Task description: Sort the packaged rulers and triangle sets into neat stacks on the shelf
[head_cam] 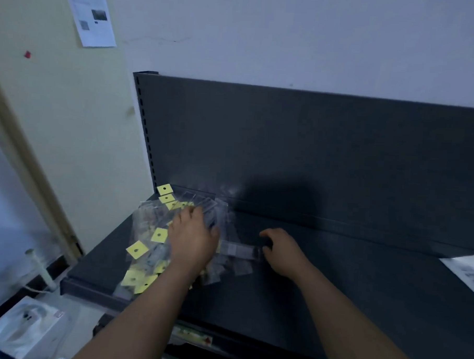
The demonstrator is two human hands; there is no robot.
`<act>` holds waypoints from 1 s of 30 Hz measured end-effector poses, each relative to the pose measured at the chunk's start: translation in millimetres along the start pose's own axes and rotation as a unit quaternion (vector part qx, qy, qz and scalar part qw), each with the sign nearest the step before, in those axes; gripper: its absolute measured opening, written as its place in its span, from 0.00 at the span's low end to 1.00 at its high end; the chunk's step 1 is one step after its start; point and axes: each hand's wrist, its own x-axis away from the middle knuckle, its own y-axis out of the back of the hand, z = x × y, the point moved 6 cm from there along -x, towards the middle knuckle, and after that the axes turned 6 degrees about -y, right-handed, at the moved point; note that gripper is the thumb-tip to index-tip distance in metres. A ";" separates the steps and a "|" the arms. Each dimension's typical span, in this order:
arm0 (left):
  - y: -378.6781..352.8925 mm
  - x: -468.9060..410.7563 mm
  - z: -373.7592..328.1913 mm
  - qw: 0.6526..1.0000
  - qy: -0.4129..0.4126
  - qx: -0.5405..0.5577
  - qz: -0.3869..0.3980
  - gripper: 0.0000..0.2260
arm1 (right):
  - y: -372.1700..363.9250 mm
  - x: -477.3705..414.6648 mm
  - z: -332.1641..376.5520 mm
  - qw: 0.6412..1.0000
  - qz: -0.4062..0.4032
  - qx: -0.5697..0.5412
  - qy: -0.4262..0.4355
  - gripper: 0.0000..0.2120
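A loose pile of clear packaged rulers and triangle sets (151, 246) with yellow header tags lies on the left part of the dark shelf (334, 286). My left hand (192, 237) rests palm down on top of the pile, fingers spread over the packets. My right hand (284, 252) is just right of the pile, and its fingers pinch the right end of one clear packaged ruler (238, 250) that lies flat between both hands. The packets under my left hand are hidden.
The shelf's dark back panel (313, 155) rises behind the pile. A printed paper (468, 273) lies at the shelf's right edge. A white box (25, 327) sits on the floor at lower left. A notice (89, 12) hangs on the cream wall.
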 end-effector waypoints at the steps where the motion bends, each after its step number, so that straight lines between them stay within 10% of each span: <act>1: -5.6 0.0 -17.6 1.000 -0.026 0.000 0.012 0.21 | 7.7 4.9 -9.7 1.000 -0.011 0.003 -0.011 0.18; 21: -92.4 109.1 -330.0 0.923 -0.311 0.121 0.192 0.13 | 163.2 192.7 -266.3 0.925 -0.215 0.091 -0.300 0.17; 30: -159.0 167.0 -447.9 0.892 -0.260 0.165 0.332 0.24 | 179.4 253.8 -379.1 0.943 -0.052 0.074 -0.321 0.24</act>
